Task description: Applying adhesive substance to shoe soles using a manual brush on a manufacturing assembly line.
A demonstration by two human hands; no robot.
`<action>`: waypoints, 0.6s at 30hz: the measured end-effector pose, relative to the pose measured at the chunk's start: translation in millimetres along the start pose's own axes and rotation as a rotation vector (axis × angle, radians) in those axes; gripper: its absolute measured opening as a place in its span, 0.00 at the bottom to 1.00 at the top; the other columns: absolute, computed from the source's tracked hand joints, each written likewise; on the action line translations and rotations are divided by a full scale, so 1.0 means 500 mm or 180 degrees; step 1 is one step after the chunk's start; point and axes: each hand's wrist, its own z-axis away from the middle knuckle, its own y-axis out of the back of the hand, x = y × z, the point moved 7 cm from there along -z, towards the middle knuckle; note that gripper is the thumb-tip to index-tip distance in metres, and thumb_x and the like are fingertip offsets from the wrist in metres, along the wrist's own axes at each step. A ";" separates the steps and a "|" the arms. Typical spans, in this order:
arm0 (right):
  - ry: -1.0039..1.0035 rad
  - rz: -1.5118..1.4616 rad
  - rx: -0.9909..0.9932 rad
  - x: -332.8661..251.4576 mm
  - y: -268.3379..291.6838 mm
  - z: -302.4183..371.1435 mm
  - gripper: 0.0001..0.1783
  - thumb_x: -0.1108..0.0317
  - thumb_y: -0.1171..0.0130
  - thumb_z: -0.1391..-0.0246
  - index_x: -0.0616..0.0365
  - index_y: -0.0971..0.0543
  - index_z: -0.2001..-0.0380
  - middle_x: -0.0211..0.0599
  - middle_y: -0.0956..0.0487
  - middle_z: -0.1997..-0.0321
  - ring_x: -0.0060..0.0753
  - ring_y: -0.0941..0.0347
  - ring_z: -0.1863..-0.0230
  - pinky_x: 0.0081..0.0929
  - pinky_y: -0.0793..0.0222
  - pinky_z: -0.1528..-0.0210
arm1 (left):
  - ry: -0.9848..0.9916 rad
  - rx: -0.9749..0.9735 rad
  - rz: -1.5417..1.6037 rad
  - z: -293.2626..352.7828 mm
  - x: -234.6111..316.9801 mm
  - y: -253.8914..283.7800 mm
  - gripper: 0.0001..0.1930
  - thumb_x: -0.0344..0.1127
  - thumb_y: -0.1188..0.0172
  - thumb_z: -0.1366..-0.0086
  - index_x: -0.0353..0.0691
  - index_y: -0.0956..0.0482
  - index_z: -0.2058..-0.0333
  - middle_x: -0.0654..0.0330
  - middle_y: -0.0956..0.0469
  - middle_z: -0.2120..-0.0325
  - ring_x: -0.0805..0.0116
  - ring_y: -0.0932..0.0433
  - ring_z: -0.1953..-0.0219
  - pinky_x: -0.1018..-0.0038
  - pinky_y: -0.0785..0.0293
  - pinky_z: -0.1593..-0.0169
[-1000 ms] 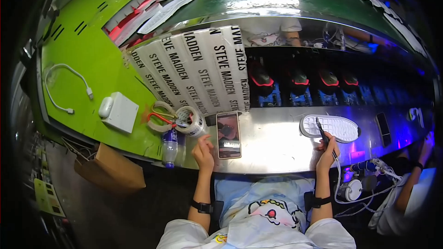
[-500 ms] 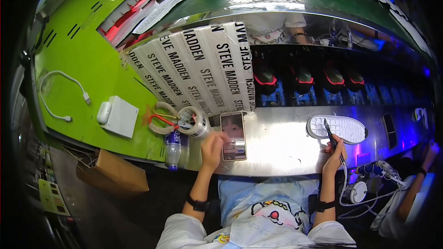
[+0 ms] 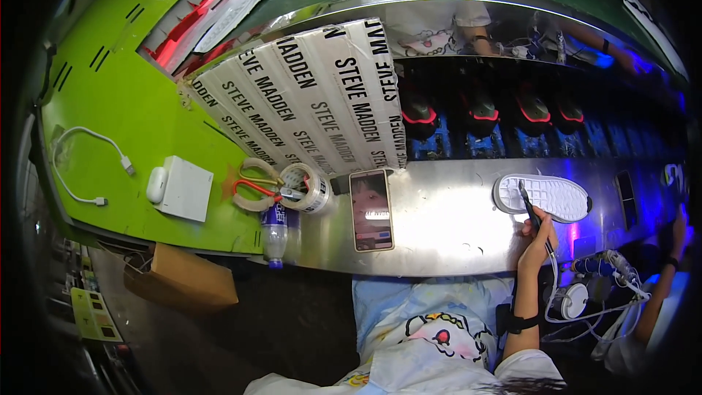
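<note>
A white shoe sole (image 3: 563,200) lies on the metal worktop at the right, its gridded face up. My right hand (image 3: 536,240) is closed around a black brush (image 3: 531,212) with a thin white hose running down from its lower end. The brush's tip meets the sole's left part, or hovers just over it; I cannot tell which. My left hand is out of view. A phone (image 3: 371,211) with a lit screen rests on the worktop, left of the middle.
Left of the phone are tape rolls (image 3: 317,192), orange-handled scissors (image 3: 252,189) and a lying bottle (image 3: 275,235). Behind them stands a printed white carton (image 3: 307,102). A dark phone (image 3: 627,200) lies right of the sole. A co-worker's arm (image 3: 662,285) is at far right.
My left hand has left the phone and gone out of view. The right hand still holds the brush at the sole. The whole view has shifted slightly, and the phone's screen picture differs.
</note>
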 end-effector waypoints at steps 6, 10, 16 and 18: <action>-0.0008 -0.0019 0.0050 -0.003 0.004 -0.001 0.23 0.55 0.58 0.36 0.65 0.22 0.60 0.29 0.26 0.76 0.16 0.35 0.77 0.15 0.41 0.72 | -0.0231 -0.0083 -0.0178 -0.034 -0.017 -0.009 0.15 0.40 0.56 0.36 0.36 0.24 0.68 0.57 0.22 0.77 0.69 0.25 0.80 0.75 0.29 0.76; -0.0033 -0.0114 0.0039 -0.003 0.004 0.003 0.23 0.55 0.58 0.36 0.65 0.22 0.60 0.29 0.27 0.77 0.15 0.36 0.77 0.14 0.40 0.73 | -0.0377 -0.0113 -0.0288 -0.053 -0.025 -0.011 0.15 0.40 0.55 0.36 0.36 0.24 0.68 0.57 0.22 0.76 0.68 0.25 0.79 0.74 0.28 0.75; -0.0020 -0.0088 0.0059 0.009 0.009 -0.002 0.23 0.55 0.58 0.36 0.64 0.22 0.60 0.28 0.27 0.77 0.15 0.36 0.78 0.15 0.37 0.77 | -0.0545 -0.0168 -0.0469 -0.068 -0.042 -0.010 0.14 0.40 0.54 0.37 0.36 0.24 0.68 0.56 0.22 0.75 0.67 0.24 0.78 0.73 0.28 0.74; -0.0013 -0.0108 0.0080 0.006 0.009 -0.003 0.23 0.54 0.58 0.36 0.64 0.22 0.60 0.28 0.27 0.77 0.15 0.36 0.78 0.14 0.37 0.76 | -0.0597 -0.0190 -0.0520 -0.072 -0.047 -0.012 0.14 0.40 0.54 0.37 0.36 0.23 0.68 0.56 0.22 0.75 0.67 0.24 0.78 0.73 0.28 0.73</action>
